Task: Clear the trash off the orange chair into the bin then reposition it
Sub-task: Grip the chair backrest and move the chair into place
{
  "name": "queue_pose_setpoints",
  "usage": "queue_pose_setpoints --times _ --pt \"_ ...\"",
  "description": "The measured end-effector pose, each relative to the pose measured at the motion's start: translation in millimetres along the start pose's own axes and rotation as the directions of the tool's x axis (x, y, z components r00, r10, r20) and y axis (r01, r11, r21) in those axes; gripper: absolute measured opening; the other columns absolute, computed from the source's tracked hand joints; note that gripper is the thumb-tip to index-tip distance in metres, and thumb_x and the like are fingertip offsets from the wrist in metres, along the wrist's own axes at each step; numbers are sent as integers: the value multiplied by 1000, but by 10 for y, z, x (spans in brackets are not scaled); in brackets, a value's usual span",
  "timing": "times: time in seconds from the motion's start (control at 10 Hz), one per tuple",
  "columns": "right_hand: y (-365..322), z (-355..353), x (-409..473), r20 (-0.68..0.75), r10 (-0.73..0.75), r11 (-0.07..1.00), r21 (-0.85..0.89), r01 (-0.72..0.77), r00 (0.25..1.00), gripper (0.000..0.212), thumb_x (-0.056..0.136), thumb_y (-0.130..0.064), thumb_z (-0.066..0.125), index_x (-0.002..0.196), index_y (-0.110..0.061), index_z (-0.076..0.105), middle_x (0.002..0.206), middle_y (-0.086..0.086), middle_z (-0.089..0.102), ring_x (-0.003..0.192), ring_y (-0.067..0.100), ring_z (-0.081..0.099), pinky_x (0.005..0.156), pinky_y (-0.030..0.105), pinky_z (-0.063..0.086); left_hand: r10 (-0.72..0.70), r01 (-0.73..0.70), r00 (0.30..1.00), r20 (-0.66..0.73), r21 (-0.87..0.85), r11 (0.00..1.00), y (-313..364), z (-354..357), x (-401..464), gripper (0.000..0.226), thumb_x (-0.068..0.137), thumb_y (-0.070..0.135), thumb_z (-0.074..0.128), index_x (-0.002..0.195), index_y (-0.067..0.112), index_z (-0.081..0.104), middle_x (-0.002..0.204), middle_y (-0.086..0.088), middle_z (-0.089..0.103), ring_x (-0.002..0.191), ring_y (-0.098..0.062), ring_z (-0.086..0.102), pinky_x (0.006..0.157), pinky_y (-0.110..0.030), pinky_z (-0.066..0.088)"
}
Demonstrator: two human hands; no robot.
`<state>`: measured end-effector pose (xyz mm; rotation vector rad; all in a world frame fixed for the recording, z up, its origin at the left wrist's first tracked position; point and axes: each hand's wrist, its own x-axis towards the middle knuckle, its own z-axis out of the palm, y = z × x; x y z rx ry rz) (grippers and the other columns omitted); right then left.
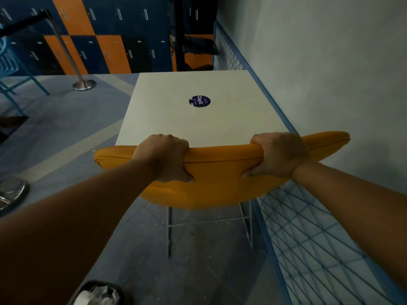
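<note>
Gripping the orange chair (211,172) by the top edge of its backrest, head view: left hand (164,157) and right hand (278,154) both clench the padded rim, fingers curled over the top, thumbs pressing into the back face. We see the chair standing at the near edge of the white table (187,119), blue wire fence (319,238) just beside it on the right. Bin (99,293) sits at bottom left with crumpled paper inside; chair seat is hidden, so we cannot tell if trash remains. We judge padding soft and dented under the thumbs, shell stiff beneath, thin wire legs (169,230) suggest light weight. We judge the rim the best hold; legs could snag on the fence.
</note>
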<state>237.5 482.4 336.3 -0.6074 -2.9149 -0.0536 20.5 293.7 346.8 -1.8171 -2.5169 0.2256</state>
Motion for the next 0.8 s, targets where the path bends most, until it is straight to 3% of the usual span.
queue_pose_setpoints --times 0.1,0.4,0.5,0.6,0.7,0.8 --pt "-10 1 -22 26 9 1000 7 -10 1000 69 53 -84 63 89 -26 54 83 -4 63 69 18 57 62 29 42 -22 22 1000 18 -18 1000 11 33 -8 70 58 80 65 108 32 57 93 9 67 76 -15 59 70 -32 53" --pt "-53 -30 -18 96 63 998 26 -65 993 71 51 -83 65 98 -30 57 93 -6 64 78 17 58 69 32 47 -13 15 999 42 -40 999 48 15 -32 72 57 79 67 109 30 57 94 7 66 78 -15 60 74 -33 54" --pt "-67 -76 -12 155 89 995 21 -93 984 72 51 -85 63 99 -31 57 93 -9 61 79 14 57 69 30 45 18 -8 992 127 -82 997 31 -43 -15 72 57 83 62 104 29 57 90 7 65 77 -14 60 73 -34 55" --pt "-73 -245 100 318 109 991 38 -128 942 79 54 -95 45 90 -27 61 83 -5 62 73 14 58 62 27 42 45 35 959 279 -275 961 -52 -198 55 76 57 91 48 98 28 61 87 5 65 79 -14 61 75 -34 55" --pt "-112 -448 328 418 105 989 51 -139 902 101 51 -102 27 88 -18 68 83 4 69 76 19 65 62 29 45 56 45 960 273 -352 935 -201 -423 173 89 61 92 42 117 26 61 113 4 66 101 -15 61 87 -34 52" --pt "-221 -739 594 320 116 984 94 -153 940 101 53 -101 27 100 -21 67 102 -1 69 88 16 62 79 35 52 4 40 990 142 -305 952 -376 -786 345 91 69 85 43 134 22 50 136 0 56 121 -19 54 97 -36 43"
